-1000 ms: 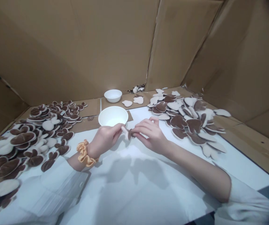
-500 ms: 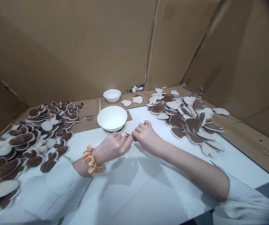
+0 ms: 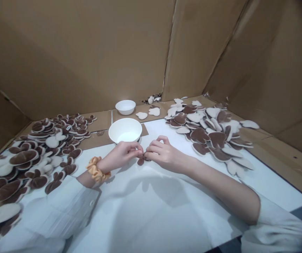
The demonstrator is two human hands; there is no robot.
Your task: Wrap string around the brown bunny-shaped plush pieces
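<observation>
Over the white tabletop [image 3: 145,203], my two hands meet at a small brown fabric piece [image 3: 140,161], most of which my fingers hide. My left hand [image 3: 126,153], with an orange scrunchie [image 3: 97,170] at its wrist, pinches the piece between thumb and fingertips. From the other side, my right hand [image 3: 164,154] is closed on it too, fingers curled. Just beyond my left hand stands a white bowl [image 3: 126,129]; its visible inside is white.
Brown-and-white plush bunny-shaped pieces [image 3: 24,157] are heaped at left. At right lies a pile of flat brown-and-white fabric cutouts [image 3: 216,138]. A smaller white bowl [image 3: 125,107] and two pale cutouts [image 3: 142,115] sit at the back. Cardboard walls [image 3: 87,52] enclose the table.
My left hand has shifted slightly left and up, and its thumb now shows. More of the small brown piece has come into view below my fingertips. The piles have stayed put.
</observation>
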